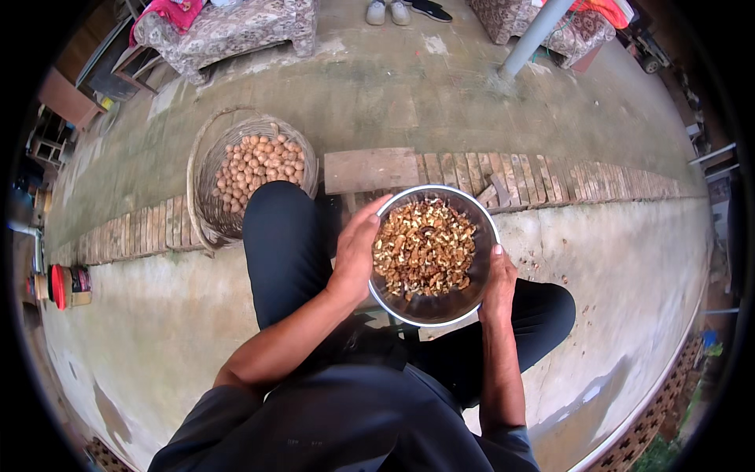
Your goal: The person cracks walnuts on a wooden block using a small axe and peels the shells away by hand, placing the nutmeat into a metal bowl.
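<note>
Between both hands I hold a round stainless steel bowl above my lap. Shelled walnut pieces cover most of its bottom, leaving bare metal along the right and near sides. My left hand grips the left rim, its thumb on top and the other fingers hidden beneath. At the right rim, my right hand grips the bowl with its thumb over the edge. Beyond my left knee stands a wicker basket with a tall handle, partly filled with whole walnuts in their shells.
A brick edging crosses the floor, with a wooden board and broken pieces on it. Shell bits lie right of my knee. A red-lidded tub is far left. Patterned sofas, shoes and a post stand ahead.
</note>
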Tool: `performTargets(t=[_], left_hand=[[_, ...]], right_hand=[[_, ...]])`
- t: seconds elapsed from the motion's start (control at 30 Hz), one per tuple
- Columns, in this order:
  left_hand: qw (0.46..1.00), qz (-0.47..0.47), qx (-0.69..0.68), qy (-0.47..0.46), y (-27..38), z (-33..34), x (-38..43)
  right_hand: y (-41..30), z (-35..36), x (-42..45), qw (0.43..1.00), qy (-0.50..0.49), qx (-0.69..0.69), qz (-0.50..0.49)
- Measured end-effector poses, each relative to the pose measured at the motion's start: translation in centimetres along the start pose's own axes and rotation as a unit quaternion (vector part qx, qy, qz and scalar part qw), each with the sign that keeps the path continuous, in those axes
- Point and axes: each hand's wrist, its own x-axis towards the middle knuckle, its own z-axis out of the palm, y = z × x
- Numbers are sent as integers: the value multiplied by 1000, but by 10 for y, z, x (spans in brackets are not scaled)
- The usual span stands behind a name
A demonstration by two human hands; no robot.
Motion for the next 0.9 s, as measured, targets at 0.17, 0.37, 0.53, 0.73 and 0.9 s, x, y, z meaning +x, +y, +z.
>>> performTargets(t=[0.17, 0.37, 0.53, 0.73, 0.9], left_hand=[[999, 10, -25, -20, 6, 4, -3], [996, 75, -13, -42, 44, 29, -11], [1000, -26, -8, 6, 1, 4, 5], [1000, 23, -1, -14, 33, 23, -5], [977, 182, 85, -68, 66, 39, -12]], right_hand=[[-8, 1, -5, 1000, 16, -10, -8], [-53, 2, -10, 991, 39, -94, -82], [-3, -5, 3, 1000, -6, -20, 22], [-37, -2, -6, 997, 11, -61, -46], [-77, 6, -11, 987, 41, -89, -125]])
